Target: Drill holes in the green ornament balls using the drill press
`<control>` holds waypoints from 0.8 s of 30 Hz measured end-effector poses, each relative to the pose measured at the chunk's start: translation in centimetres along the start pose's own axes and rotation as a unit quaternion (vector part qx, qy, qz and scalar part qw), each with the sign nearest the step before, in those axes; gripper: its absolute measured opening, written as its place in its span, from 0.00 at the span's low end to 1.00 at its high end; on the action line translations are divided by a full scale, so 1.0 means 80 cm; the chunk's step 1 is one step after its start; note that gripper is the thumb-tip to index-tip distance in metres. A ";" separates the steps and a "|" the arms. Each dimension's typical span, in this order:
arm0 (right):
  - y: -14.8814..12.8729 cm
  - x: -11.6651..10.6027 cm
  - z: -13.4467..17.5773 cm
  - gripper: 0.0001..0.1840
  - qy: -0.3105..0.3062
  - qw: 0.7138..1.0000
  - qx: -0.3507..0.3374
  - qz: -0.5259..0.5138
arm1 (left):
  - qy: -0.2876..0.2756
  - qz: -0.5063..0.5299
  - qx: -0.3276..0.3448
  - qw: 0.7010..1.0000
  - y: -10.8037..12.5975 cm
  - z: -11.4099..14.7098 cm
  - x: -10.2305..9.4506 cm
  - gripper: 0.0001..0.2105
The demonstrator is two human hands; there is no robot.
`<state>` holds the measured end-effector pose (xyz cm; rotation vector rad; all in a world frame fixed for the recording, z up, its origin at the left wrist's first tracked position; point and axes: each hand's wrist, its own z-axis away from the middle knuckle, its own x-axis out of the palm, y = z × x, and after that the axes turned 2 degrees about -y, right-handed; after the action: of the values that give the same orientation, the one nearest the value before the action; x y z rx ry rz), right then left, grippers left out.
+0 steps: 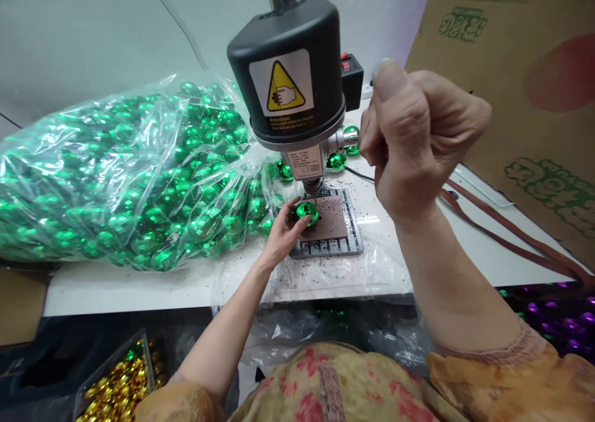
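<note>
My left hand [284,233] is closed round a shiny green faceted ball [307,214], thumb in front and fingers behind. The ball rests on a brownish pad [332,219] on the slotted metal base [354,227] of a small bench drill press [288,69]. Its chuck [313,186] is right above the ball; whether the bit touches it I cannot tell. My right hand [418,131] is raised in a fist beside the machine's metal side hub [343,139], closed on the feed handle, which the fingers mostly hide. Dark specks are scattered over the pad and base.
A large clear bag [125,180] of green balls fills the table's left side. Several loose green balls [337,160] lie behind the drill. At right stand a cardboard box [525,100] and brown straps [506,242]. Gold balls [116,385] and purple balls [567,320] are below table level.
</note>
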<state>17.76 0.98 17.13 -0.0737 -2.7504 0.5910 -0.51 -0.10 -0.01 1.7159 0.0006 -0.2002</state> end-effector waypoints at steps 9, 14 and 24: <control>0.000 -0.003 0.001 0.27 -0.010 0.999 0.012 0.050 | 0.009 -0.067 0.033 0.997 -0.005 -0.008 0.008 0.25; -0.001 -0.002 0.001 0.25 -0.008 0.999 0.003 0.033 | 0.035 -0.179 0.052 0.982 -0.001 -0.008 0.019 0.24; 0.001 -0.002 0.003 0.26 -0.011 1.000 -0.009 0.006 | 0.065 -0.255 0.098 0.960 -0.006 -0.001 0.036 0.25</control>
<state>17.88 0.97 16.83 -0.0878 -2.7797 0.5724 2.31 -0.27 -0.83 1.8991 0.5419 -0.4807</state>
